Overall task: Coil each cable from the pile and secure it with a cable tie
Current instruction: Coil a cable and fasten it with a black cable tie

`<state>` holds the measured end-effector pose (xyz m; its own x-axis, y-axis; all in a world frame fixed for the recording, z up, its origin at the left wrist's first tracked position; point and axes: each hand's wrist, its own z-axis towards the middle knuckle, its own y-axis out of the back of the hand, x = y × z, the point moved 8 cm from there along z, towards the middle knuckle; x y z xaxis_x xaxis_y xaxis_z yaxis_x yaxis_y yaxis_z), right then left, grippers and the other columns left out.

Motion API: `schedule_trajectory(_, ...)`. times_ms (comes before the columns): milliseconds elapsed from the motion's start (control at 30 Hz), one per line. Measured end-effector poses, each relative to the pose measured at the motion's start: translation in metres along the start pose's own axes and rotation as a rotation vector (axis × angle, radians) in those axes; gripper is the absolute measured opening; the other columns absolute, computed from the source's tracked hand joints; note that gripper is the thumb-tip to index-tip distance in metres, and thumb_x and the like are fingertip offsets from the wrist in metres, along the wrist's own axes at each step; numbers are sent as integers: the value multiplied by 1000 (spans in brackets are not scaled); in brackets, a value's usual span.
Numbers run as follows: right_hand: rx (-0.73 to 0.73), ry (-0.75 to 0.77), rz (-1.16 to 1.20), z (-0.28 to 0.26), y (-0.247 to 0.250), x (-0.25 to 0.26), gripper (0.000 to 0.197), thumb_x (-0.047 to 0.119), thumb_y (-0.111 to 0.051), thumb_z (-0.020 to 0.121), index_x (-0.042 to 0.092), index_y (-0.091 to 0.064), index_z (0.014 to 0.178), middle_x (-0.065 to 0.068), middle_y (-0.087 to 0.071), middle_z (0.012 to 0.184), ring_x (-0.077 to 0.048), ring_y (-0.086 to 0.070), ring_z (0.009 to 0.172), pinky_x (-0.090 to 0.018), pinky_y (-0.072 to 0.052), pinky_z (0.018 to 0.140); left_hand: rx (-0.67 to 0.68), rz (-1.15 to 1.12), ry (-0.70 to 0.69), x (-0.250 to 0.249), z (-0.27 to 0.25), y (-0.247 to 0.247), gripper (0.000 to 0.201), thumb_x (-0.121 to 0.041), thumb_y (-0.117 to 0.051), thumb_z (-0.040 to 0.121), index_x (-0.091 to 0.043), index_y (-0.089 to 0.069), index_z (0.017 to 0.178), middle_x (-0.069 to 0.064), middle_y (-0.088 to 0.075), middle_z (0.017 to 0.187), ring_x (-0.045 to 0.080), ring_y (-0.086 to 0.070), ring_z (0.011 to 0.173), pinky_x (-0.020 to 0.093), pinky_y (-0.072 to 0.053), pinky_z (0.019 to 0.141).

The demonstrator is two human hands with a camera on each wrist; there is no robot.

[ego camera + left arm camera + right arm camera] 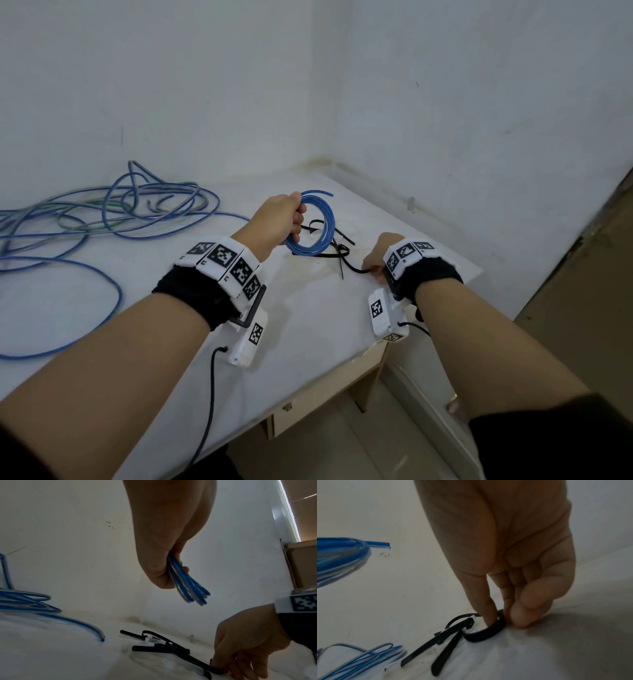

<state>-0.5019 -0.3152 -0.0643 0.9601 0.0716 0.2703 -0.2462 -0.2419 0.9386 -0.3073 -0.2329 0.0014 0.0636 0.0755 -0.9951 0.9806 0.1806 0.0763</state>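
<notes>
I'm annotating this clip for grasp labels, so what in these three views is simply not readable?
- Left hand fingertips on the blue coil: hidden behind the hand in the head view, and by the palm in the left wrist view.
- Loose cable pile: cut off by the left edge in the head view; its ends and number of cables are unclear.
- Black cable ties: overlapping and blurred; count uncertain.
- Right hand pinch on the tie: too small in the head view.

My coiled cable [313,224] is bright blue; the loose pile [102,212] left of it mixes blue, grey and green strands. The ties [337,251] right of the coil are black, the tabletop [308,308] white, my wristbands [222,262] white with black square codes.
</notes>
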Motion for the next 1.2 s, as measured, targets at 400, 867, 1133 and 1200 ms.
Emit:
schedule_trajectory(400,-306,138,527,-13,58,50,16,6,-59,82,9,-62,67,-4,-64,60,-18,-61,61,-37,-58,74,-99,1,-35,-7,2,41,31,-23,-33,99,-13,-47,74,-3,-35,58,11,-32,45,25,-38,53)
schedule_trajectory(867,-475,553,532,-45,69,163,17,-1,-56,86,11,-67,87,1,-63,87,-14,-58,75,-17,-47,71,-278,-51,-100,-17,-32,144,34,-23,-32,101,-12,-48,73,-1,-36,58,4,-35,30,27,-38,54)
schedule_trajectory(1133,-262,563,1066,-64,46,210,13,-3,-54,88,9,-56,92,-7,-67,81,-10,-60,57,-23,-52,60,-332,-45,-126,-13,-51,180,34,-24,-32,102,-13,-47,73,-3,-37,56,9,-35,42,25,-38,52)
schedule_trajectory(1200,-160,562,1206,-71,36,228,9,-4,-54,89,3,-56,93,-9,-68,77,-9,-58,50,-20,-52,53,-344,-45,-144,-13,-58,192,33,-24,-32,102,-13,-47,75,-1,-36,60,11,-33,49,25,-38,54)
